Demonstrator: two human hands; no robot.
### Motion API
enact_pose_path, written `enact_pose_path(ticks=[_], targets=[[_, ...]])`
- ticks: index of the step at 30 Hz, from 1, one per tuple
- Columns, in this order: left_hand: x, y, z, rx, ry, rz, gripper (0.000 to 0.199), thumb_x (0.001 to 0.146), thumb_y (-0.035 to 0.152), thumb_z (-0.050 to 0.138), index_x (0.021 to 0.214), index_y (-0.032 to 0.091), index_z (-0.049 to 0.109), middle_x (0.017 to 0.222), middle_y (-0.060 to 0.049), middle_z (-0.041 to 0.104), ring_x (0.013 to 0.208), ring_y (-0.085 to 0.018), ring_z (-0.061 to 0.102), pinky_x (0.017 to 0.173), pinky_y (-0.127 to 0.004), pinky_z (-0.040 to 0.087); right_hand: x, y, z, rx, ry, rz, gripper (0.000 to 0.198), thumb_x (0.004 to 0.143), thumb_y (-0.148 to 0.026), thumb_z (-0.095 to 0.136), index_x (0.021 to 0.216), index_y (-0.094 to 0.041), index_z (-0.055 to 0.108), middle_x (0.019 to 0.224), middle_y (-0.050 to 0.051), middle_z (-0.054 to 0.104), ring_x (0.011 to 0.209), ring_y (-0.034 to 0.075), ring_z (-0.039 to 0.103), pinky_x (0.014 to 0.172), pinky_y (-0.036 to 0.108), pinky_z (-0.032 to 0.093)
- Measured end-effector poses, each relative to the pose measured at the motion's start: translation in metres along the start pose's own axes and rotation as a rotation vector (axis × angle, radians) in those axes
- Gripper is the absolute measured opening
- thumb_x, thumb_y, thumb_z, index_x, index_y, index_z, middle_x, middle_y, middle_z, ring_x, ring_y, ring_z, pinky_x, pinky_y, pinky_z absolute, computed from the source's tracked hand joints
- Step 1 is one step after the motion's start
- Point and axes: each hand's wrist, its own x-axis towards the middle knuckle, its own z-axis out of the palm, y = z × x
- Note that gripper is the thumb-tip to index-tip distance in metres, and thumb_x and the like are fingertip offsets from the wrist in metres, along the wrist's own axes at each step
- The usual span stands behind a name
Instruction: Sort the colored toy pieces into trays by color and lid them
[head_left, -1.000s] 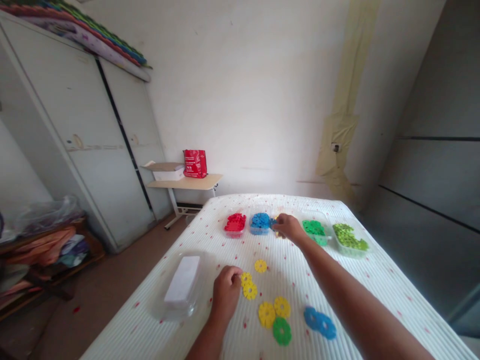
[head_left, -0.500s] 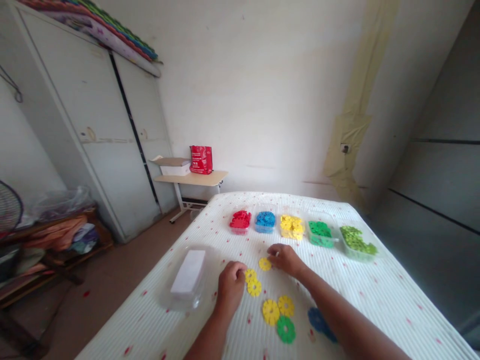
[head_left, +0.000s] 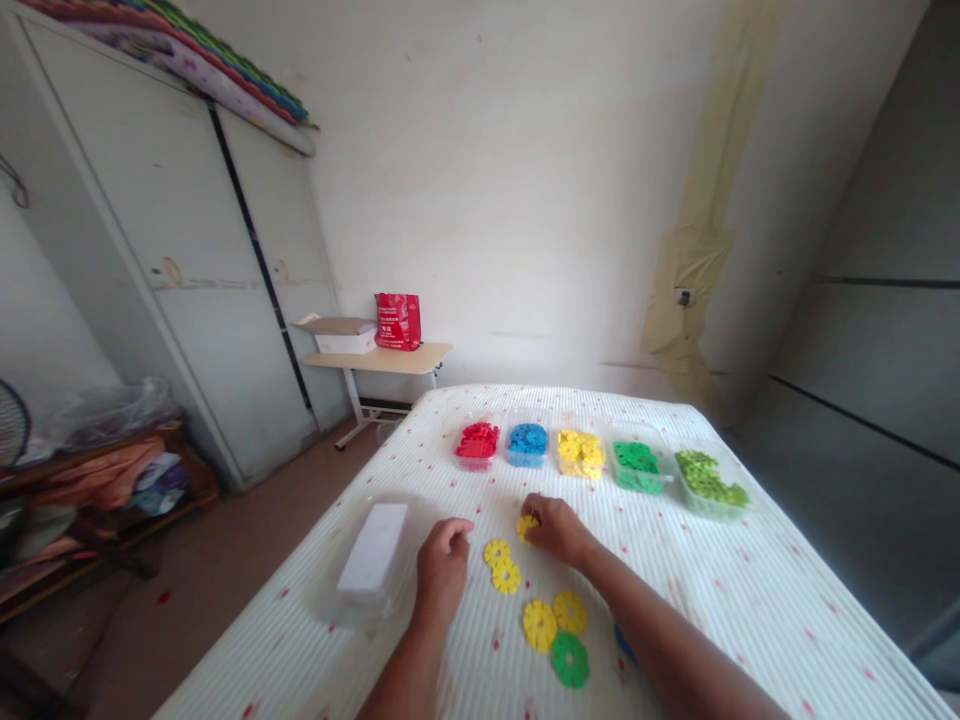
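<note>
My right hand [head_left: 559,528] has its fingers closed over the edge of a yellow snowflake disc [head_left: 526,529], partly covering it. Left of the discs, my left hand [head_left: 441,568] is raised with fingers loosely bent, a gap beside the thumb and nothing visible in it. Between the hands, two yellow discs joined together [head_left: 506,576] lie on the cloth. Closer to me are a larger yellow disc [head_left: 540,626], another yellow disc [head_left: 570,612] and a green disc [head_left: 571,660], touching one another. A blue disc [head_left: 624,645] is mostly hidden under my right forearm.
Along the far side stand clear tubs of red [head_left: 477,463], blue [head_left: 527,458], yellow [head_left: 580,468], green [head_left: 637,481] and light green pieces [head_left: 709,502]. A clear container with a white block [head_left: 375,551] sits left on the striped tablecloth [head_left: 300,640]. A side table [head_left: 420,357] holds a red bag.
My left hand has moved left, away from the joined yellow discs. My right hand has come left and down onto the single yellow disc. The view has shifted slightly.
</note>
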Motion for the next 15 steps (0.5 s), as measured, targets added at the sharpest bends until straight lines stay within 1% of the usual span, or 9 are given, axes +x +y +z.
enact_pose_path(ticks=[2, 3, 6, 9, 12, 15], targets=[[0.001, -0.003, 0.000, -0.039, -0.014, -0.051, 0.024, 0.067, 0.016, 0.042, 0.078, 0.017, 0.063, 0.077, -0.003, 0.066, 0.075, -0.015, 0.061, 0.068, -0.026, 0.048, 0.001, -0.007, 0.001, 0.049, -0.044, 0.000, 0.018, 0.067, -0.012, 0.055, 0.083, -0.016, 0.061, 0.070, -0.002, 0.058, 0.062, 0.009, 0.053, 0.054, 0.018, 0.037], [0.001, -0.004, 0.000, -0.052, -0.022, -0.066, 0.024, 0.067, 0.016, 0.042, 0.079, 0.017, 0.063, 0.078, -0.003, 0.066, 0.074, -0.015, 0.061, 0.066, -0.026, 0.048, 0.001, -0.011, 0.002, 0.075, -0.071, 0.001, 0.020, 0.068, -0.013, 0.055, 0.087, -0.016, 0.061, 0.068, -0.003, 0.057, 0.058, 0.008, 0.052, 0.051, 0.017, 0.037], [0.000, -0.005, 0.000, -0.070, -0.040, -0.091, 0.025, 0.068, 0.016, 0.041, 0.081, 0.016, 0.062, 0.081, -0.005, 0.066, 0.072, -0.015, 0.061, 0.065, -0.026, 0.048, 0.001, -0.023, 0.007, 0.114, -0.156, -0.012, 0.033, 0.068, -0.014, 0.057, 0.101, -0.018, 0.060, 0.065, -0.005, 0.056, 0.052, 0.007, 0.050, 0.048, 0.017, 0.036], [-0.001, -0.003, -0.001, -0.076, -0.044, -0.106, 0.026, 0.068, 0.017, 0.040, 0.082, 0.015, 0.062, 0.081, -0.006, 0.066, 0.071, -0.015, 0.061, 0.065, -0.027, 0.048, 0.001, -0.032, 0.010, 0.080, -0.187, -0.036, 0.040, 0.060, -0.014, 0.064, 0.100, -0.019, 0.064, 0.068, -0.003, 0.057, 0.060, 0.010, 0.053, 0.053, 0.019, 0.037], [-0.001, -0.001, -0.002, -0.076, -0.047, -0.115, 0.027, 0.067, 0.017, 0.040, 0.083, 0.015, 0.062, 0.079, -0.006, 0.067, 0.070, -0.016, 0.062, 0.065, -0.027, 0.048, 0.002, -0.036, 0.013, 0.035, -0.180, -0.033, 0.038, 0.056, -0.016, 0.068, 0.093, -0.019, 0.067, 0.073, 0.000, 0.060, 0.068, 0.014, 0.054, 0.059, 0.022, 0.037], [-0.001, -0.001, -0.003, -0.064, -0.046, -0.116, 0.027, 0.067, 0.018, 0.041, 0.082, 0.015, 0.063, 0.079, -0.006, 0.067, 0.071, -0.016, 0.062, 0.064, -0.027, 0.048, 0.004, -0.035, 0.015, 0.015, -0.164, -0.011, 0.036, 0.052, -0.019, 0.071, 0.087, -0.019, 0.067, 0.075, 0.001, 0.061, 0.072, 0.016, 0.054, 0.062, 0.024, 0.037]])
